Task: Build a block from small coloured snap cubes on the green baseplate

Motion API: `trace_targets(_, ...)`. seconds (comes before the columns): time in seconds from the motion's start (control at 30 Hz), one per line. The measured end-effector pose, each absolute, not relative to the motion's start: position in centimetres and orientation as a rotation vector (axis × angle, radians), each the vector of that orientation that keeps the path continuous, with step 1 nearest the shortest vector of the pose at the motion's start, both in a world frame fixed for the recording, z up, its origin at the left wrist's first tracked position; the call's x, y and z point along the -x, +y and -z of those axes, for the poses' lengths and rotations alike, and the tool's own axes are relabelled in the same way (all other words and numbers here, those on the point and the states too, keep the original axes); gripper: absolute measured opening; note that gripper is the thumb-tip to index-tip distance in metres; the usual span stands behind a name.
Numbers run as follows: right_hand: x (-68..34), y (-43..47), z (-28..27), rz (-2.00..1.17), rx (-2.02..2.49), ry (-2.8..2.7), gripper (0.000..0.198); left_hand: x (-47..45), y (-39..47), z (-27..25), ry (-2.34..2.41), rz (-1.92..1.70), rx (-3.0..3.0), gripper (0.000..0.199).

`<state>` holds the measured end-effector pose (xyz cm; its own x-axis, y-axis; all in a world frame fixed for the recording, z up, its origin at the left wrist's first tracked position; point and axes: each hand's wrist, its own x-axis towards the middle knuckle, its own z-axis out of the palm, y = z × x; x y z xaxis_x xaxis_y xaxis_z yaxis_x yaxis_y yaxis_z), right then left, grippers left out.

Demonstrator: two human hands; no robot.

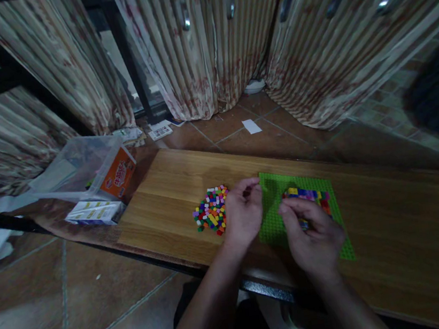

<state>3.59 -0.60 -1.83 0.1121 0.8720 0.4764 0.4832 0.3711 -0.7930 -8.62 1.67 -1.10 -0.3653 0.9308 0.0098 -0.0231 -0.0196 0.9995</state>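
A green studded baseplate (272, 203) lies on the wooden bench. Several colourful toy bricks (323, 195) are built up on its right half, partly covered by my right hand (313, 230). That hand is closed in a pinch just above the bricks' left side; whatever sits between its fingertips is too small to make out. My left hand (244, 212) hovers by the baseplate's left edge, fingers curled and thumb near the index finger; I cannot see what it pinches. Beside it, on the left, is a pile of small loose bricks (211, 208) in mixed colours, its right side hidden by the hand.
The wooden bench (404, 215) runs from left to right. Left of it stand a clear plastic bin (84, 155) with an orange label and a white box (95, 212). Papers (252, 126) lie on the tiled floor behind, before striped curtains (205, 53).
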Motion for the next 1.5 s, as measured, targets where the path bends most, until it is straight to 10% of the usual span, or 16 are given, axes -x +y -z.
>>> trace_targets(0.67, -0.2, 0.3, 5.7, -0.549, 1.243, -2.29, 0.023, 13.6, 1.6, -0.3, 1.288, -1.734, -0.431, 0.02)
trace_targets(1.5, -1.7, 0.3, 1.0, -1.102, 1.073, -1.081, 0.014, 10.7, 0.8, -0.2, 1.03, -1.21, -1.007, 0.018)
